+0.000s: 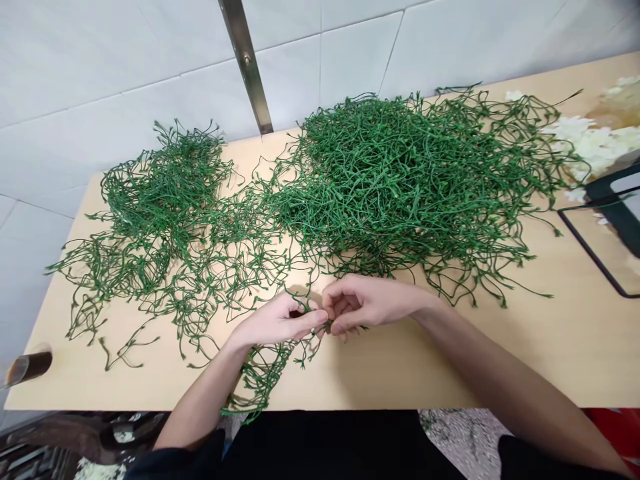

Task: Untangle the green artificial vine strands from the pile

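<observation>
Both hands work at the near-centre of the table [450,373], just in front of the stem piles. The left hand [280,325] and right hand [361,303] meet fingertip to fingertip, w/ the contact pt. roughly midway between the wrists. The green sprig [260,380] is held at that contact pt. From there its long axis runs down and to the left, passes under the left wrist and hangs over the near table edge toward the person's lap. The bulk of the sprig thus lies on the left-hand side, and the left hand is the nearer one to its trailing length. The right hand meets only the top end. Left hand: narrow, thumb and forefinger closed in a pinch on the sprig's end, other fingers loosely curled. Right hand: narrow, fingers curled inward w/ the tips [338,327] pressed onto the same end. The exact grip surface is hidden by the knuckles. Approx. behind the hands, and apart from them, lies the large stem pile [410,180]. The small stem pile [160,193] sits farther left, w/ loose strands joining the two. White blossoms [590,143] and a black wire frame [600,260] occupy the far right of the table, well apart from both hands. A brown cylinder [30,367] lies at the left corner.
</observation>
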### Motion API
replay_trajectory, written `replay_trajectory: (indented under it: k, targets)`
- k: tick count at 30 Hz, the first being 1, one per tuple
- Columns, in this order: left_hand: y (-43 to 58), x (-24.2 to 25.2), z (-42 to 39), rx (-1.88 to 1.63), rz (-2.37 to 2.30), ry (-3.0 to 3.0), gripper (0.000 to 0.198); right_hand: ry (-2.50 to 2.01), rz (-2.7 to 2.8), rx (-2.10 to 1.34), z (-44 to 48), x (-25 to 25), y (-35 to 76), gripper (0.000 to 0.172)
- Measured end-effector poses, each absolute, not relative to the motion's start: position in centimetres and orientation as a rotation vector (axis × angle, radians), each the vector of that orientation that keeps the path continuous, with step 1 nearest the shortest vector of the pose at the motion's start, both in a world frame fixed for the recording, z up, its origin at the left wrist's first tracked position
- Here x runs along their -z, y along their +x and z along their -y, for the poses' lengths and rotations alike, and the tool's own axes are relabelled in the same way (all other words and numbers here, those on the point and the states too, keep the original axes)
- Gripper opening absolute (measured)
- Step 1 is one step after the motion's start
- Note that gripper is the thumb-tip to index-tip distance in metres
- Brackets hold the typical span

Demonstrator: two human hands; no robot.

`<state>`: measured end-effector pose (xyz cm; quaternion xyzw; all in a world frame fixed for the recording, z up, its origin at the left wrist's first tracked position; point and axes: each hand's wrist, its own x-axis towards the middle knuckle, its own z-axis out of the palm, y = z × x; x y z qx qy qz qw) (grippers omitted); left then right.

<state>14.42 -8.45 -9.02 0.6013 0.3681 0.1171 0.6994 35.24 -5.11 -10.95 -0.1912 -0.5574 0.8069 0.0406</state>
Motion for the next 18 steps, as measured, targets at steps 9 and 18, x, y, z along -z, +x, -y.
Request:
replay_trajectory:
  k: [9, 18]
  targets:
    - [14.2, 9.2, 8.4, -0.247, -0.840, 1.347, 0.048, -0.580, 2.220, -2.029, 4.9, 9.6, 35.4, 0.037]
    - [13.6, 10.2, 8.6, -0.312, -0.776, 1.298, 0.063, -0.540, 2.118, -1.914, 5.7, 9.3, 34.8, 0.043]
